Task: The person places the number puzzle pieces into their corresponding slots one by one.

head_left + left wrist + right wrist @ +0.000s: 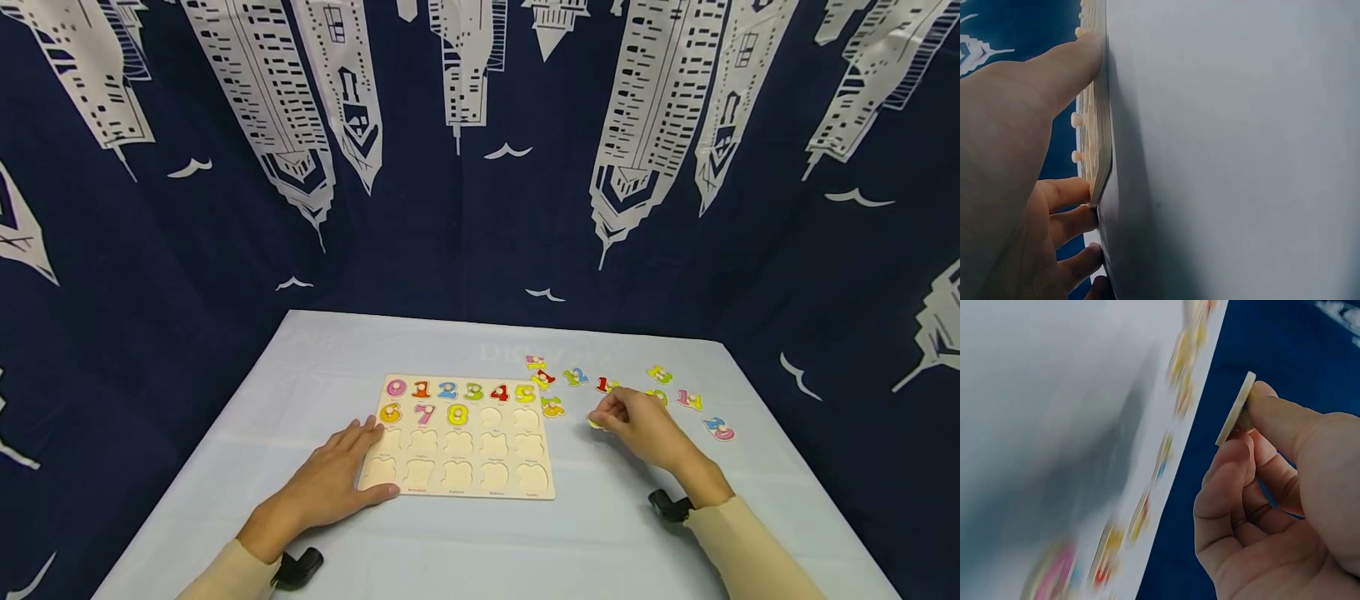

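Beige sleeves (225, 573), btm of frame. L hand (330, 475), fingers spread, on left edge of pale wooden rectangular board (476, 492), lower ctr; R hand (648, 429) pinches thin knobbed wooden piece (1235, 409), board near, to its left.

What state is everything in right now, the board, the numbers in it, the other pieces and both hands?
Board: on the table, partly filled.
Numbers 0 to 8: seated in the board.
Loose pieces: scattered, unseated.
Held piece: pinched, off the table.
Left hand: rests on the board's edge.
Right hand: pinches the held piece.
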{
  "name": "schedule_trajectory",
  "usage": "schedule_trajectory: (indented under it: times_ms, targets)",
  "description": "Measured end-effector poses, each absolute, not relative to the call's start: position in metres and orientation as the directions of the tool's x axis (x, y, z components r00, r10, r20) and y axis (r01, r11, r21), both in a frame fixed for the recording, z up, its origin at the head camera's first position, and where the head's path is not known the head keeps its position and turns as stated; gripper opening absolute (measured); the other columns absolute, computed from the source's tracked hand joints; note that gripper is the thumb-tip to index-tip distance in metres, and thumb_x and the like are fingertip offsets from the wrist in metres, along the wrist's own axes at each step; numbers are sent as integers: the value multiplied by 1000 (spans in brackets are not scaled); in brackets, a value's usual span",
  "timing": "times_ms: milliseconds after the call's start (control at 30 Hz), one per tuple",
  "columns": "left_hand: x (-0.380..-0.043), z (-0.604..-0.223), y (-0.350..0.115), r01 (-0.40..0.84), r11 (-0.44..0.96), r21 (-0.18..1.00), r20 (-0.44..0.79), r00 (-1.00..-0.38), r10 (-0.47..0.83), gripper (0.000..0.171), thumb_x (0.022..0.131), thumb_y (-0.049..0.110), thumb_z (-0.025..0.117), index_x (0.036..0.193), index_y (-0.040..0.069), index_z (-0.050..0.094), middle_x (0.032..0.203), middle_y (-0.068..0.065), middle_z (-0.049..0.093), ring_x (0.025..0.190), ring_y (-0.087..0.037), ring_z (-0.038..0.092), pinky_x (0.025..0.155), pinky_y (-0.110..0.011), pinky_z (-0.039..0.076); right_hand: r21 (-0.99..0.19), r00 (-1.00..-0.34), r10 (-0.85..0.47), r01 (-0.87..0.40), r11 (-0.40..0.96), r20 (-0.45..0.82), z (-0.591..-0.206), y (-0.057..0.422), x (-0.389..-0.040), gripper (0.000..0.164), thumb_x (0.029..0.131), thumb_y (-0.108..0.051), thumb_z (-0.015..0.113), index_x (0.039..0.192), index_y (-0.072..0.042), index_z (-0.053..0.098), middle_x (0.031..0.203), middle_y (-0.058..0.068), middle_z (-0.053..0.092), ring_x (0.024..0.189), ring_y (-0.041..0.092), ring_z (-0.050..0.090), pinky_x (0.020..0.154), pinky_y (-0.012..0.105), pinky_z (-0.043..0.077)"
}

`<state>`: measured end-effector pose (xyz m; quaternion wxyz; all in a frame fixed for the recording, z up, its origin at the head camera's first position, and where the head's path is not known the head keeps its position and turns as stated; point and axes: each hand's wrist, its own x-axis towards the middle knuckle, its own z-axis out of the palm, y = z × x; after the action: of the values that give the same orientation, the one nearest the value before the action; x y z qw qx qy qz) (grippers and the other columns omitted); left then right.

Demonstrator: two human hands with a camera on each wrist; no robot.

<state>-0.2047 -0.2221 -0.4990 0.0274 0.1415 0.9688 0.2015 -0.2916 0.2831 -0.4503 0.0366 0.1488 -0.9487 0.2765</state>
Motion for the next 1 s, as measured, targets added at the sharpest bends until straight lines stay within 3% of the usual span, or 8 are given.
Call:
schedule_trajectory:
  times_ms: [467,667,833,1000]
  targets:
    - [-205,-501,-224,250,880,404,-6,-961,276,113,99,76,80,179,4,44,191,-20,35,175,-53,36,135,-79,39,-564,-831,-533,-518,643,155,-463,162,-323,13,105,-9,87,97,-13,77,83,-4,71,74,5,60,67,20,50]
    - [-205,-501,-222,267,865,425,3,-956,294,111,100,74,80,177,2,45,190,-22,36,174,-55,36,133,-81,40,-550,-794,-592,-557,622,136,-470,151,-333,9,105,-9,86,98,-13,83,83,-5,76,74,1,59,71,20,49]
    - [-203,-500,-221,262,862,434,-2,-957,292,111,99,75,80,177,3,46,190,-22,36,174,-55,36,133,-81,40,-552,-777,-623,-559,619,88,-466,156,-334,11,105,-2,83,106,-11,89,96,-3,85,81,3,60,76,21,53]
    - [-204,-498,-222,252,874,416,-5,-960,279,112,99,76,80,177,4,46,190,-22,36,174,-55,36,133,-81,40,-541,-776,-622,-568,620,103,-465,156,-335,11,106,0,81,107,-9,87,97,-1,84,82,4,61,76,21,54]
